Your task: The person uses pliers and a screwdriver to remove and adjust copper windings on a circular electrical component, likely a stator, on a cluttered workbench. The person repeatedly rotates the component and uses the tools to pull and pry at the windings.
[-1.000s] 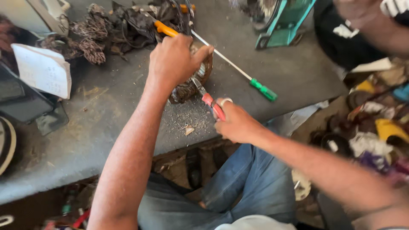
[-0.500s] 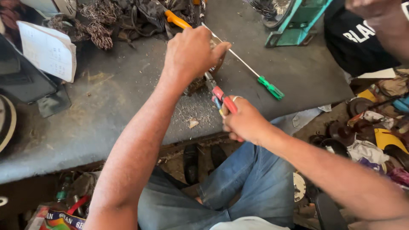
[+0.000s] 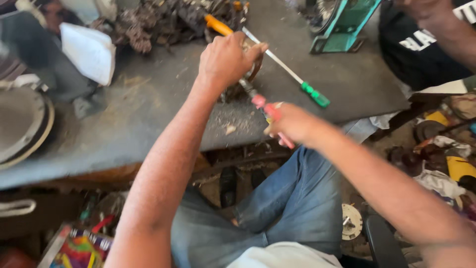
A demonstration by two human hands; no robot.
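Observation:
My left hand [image 3: 225, 59] presses down on a dark, rusty metal part [image 3: 243, 82] lying on the grey workbench [image 3: 148, 114], fingers curled over it. My right hand [image 3: 292, 121] grips the red handles of a pair of pliers [image 3: 265, 110], whose metal jaws reach under my left hand to the part. Small bits of debris [image 3: 229, 128] lie on the bench just below the part.
A long screwdriver with a green handle [image 3: 313, 94] and an orange-handled tool [image 3: 218, 24] lie behind my hands. A heap of rusty chain and parts [image 3: 153, 22] fills the back. A white paper [image 3: 89, 52] sits at left, a teal metal stand [image 3: 347, 25] at right, another person [image 3: 436, 34] beyond.
My view has shifted and blurred. Both hands stay on the part and the pliers, and my right hand has moved slightly with the handles.

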